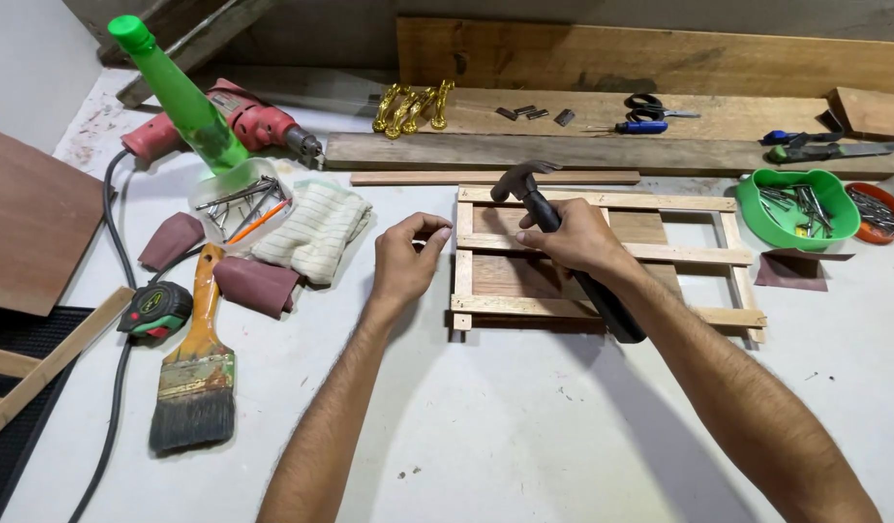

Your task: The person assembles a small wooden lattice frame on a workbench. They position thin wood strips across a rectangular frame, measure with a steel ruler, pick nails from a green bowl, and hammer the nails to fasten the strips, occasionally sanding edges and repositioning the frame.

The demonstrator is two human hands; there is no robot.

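Note:
A small wooden slat frame [698, 255] lies flat on the pale work surface, over a brown board. My right hand [575, 237] grips a black claw hammer [526, 182] by its handle, head raised above the frame's upper left corner. My left hand [405, 257] hovers just left of the frame's left edge, thumb and forefinger pinched together; whether a nail sits between them cannot be made out.
Left side holds a paintbrush [197, 373], tape measure [156, 310], folded cloth [316, 228], clear bowl of nails [242, 199], green bottle [181, 97] and red drill [243, 121]. Green bowl [747, 205] and orange bowl [878, 232] of nails sit right. Planks [602, 150] line the back.

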